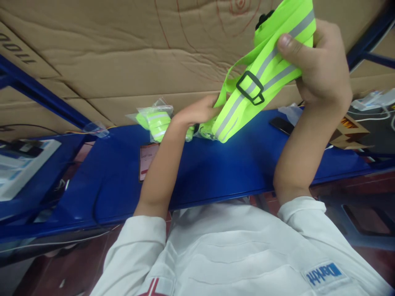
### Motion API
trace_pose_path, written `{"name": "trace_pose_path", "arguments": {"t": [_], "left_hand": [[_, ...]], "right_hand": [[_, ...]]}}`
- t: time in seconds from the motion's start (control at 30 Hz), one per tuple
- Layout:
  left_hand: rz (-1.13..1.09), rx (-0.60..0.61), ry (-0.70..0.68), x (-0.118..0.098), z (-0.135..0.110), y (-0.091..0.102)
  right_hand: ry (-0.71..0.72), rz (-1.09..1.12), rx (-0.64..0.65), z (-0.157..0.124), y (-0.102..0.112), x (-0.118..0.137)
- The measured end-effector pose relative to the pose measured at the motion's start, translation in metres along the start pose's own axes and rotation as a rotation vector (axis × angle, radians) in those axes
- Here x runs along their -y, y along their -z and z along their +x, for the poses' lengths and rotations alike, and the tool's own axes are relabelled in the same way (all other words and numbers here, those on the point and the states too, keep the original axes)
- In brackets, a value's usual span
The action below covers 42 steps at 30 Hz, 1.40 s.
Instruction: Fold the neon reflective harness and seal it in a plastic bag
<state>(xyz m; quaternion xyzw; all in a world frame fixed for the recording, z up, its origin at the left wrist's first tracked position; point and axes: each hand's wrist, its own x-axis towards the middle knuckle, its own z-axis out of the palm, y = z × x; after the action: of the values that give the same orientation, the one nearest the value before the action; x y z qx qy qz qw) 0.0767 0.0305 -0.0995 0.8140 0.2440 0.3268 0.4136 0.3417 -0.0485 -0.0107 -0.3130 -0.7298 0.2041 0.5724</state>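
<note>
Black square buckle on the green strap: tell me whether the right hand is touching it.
No, the right hand grips the green strap above the black square buckle, apart from it.

The right grip (321, 65) clasps a folded yellow-green strap (230, 117), thumb on top; a black buckle (254, 98) sits below and left of it. The left grip (200, 110) reaches behind the strap's lower part, fingertips hidden. Left of the left grip, bagged straps (157, 123) lie on the blue tabletop (222, 172), a phone (146, 159) below.

Right grip (324, 65) raised and clenched, thumb (288, 44) pressed flat; left grip (199, 110) lower, partly hidden; forearms (308, 144) bare.
</note>
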Motion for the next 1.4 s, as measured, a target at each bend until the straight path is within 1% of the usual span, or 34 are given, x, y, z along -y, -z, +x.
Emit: {"name": "trace_pose_path", "arguments": {"t": [0.07, 0.1, 0.2, 0.27, 0.37, 0.47, 0.57, 0.63, 0.7, 0.83, 0.93, 1.0, 1.13, 1.27, 1.4], "left_hand": [[-0.008, 0.052, -0.012, 0.002, 0.002, 0.001], [-0.052, 0.061, -0.019, 0.001, 0.002, 0.001], [-0.273, -0.028, -0.116, -0.008, 0.002, -0.002], [-0.36, -0.081, -0.163, -0.016, 0.001, -0.005], [-0.327, -0.071, -0.135, -0.02, -0.001, -0.008], [-0.239, -0.062, -0.113, -0.016, 0.0, -0.01], [-0.163, -0.068, -0.096, -0.011, 0.0, -0.007], [-0.133, -0.099, -0.076, -0.01, -0.001, -0.005], [-0.13, -0.13, -0.055, -0.012, -0.001, -0.005], [-0.242, -0.102, -0.094, -0.016, 0.0, -0.012], [-0.334, -0.072, -0.096, -0.015, 0.002, -0.018], [-0.357, -0.057, -0.072, -0.013, 0.004, -0.02], [-0.424, -0.062, -0.065, -0.01, 0.005, -0.019], [-0.402, -0.09, -0.065, -0.013, 0.003, -0.018], [-0.402, -0.077, -0.042, -0.021, 0.0, -0.018]], "right_hand": [[-0.018, -0.037, -0.004, 0.0, 0.001, -0.001], [-0.03, -0.063, 0.005, 0.0, 0.001, -0.001], [-0.097, -0.13, 0.068, 0.0, -0.004, 0.0], [-0.148, -0.15, 0.079, 0.001, -0.009, 0.002], [-0.201, -0.16, 0.096, 0.002, -0.017, 0.006], [-0.21, -0.187, 0.148, 0.002, -0.021, 0.011], [-0.206, -0.244, 0.126, 0.001, -0.02, 0.013], [-0.2, -0.272, 0.103, 0.001, -0.019, 0.012], [-0.19, -0.284, 0.107, 0.002, -0.019, 0.011], [-0.167, -0.283, 0.153, 0.005, -0.022, 0.008], [-0.125, -0.37, 0.173, 0.01, -0.023, 0.004], [-0.099, -0.405, 0.146, 0.012, -0.023, 0.001], [-0.08, -0.38, 0.08, 0.013, -0.022, -0.002], [-0.063, -0.392, 0.106, 0.011, -0.024, -0.001], [-0.06, -0.396, 0.1, 0.012, -0.025, -0.002]]}}
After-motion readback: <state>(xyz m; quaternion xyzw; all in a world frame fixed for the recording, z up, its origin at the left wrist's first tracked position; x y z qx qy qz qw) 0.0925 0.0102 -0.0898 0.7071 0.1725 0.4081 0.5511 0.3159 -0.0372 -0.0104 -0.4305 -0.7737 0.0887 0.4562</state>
